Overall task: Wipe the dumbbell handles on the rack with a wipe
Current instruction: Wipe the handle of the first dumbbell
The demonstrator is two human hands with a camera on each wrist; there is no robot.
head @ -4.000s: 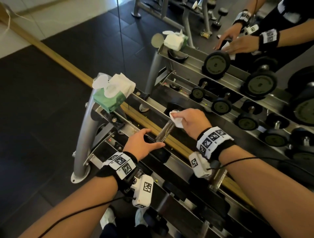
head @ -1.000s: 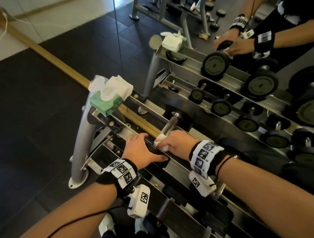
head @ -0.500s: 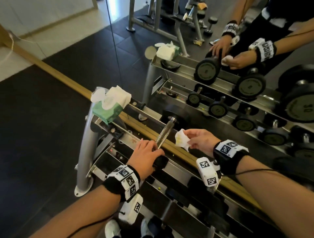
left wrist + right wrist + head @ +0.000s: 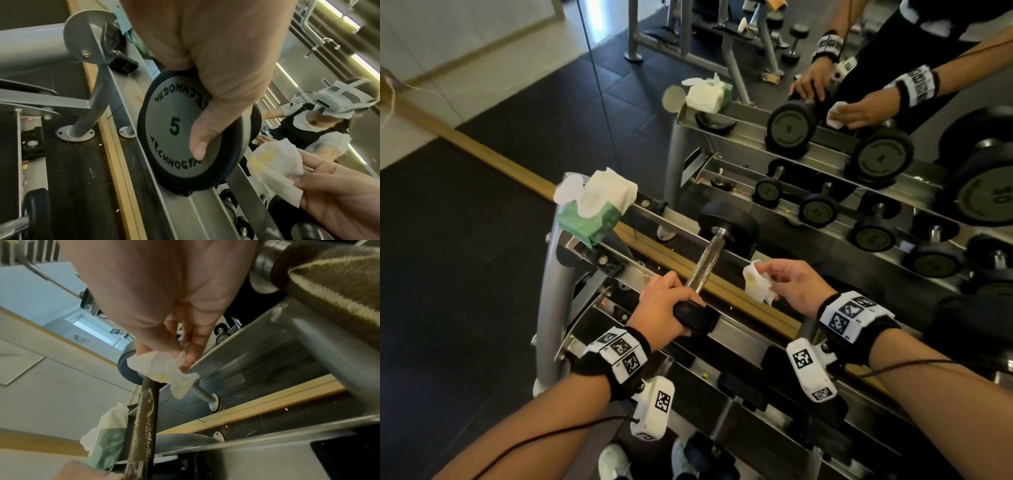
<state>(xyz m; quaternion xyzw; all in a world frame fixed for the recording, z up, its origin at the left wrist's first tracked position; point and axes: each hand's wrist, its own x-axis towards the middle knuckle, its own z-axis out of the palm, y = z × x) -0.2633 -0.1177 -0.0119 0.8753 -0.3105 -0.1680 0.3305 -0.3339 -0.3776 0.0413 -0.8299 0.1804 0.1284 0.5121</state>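
Observation:
A black dumbbell lies across the top tier of the steel rack (image 4: pixel 743 335), its knurled metal handle (image 4: pixel 705 263) bare. My left hand (image 4: pixel 667 308) grips the near weight head (image 4: pixel 695 317), marked 5 in the left wrist view (image 4: pixel 174 128). My right hand (image 4: pixel 789 284) is off the handle, just to its right, pinching a crumpled white wipe (image 4: pixel 756 282) with yellowish stains. The same wipe (image 4: pixel 164 369) hangs from my fingertips beside the handle (image 4: pixel 144 418) in the right wrist view.
A green pack of wipes (image 4: pixel 594 209) sits on the rack's left end. A wall mirror behind the rack reflects more dumbbells (image 4: pixel 880 154) and my arms. Lower tiers hold further dumbbells. Dark rubber floor (image 4: pixel 448 274) lies to the left.
My right hand slid the wipe down the handle toward the near end, then lifted off to the right with the wipe. My left hand stayed gripping the near weight head.

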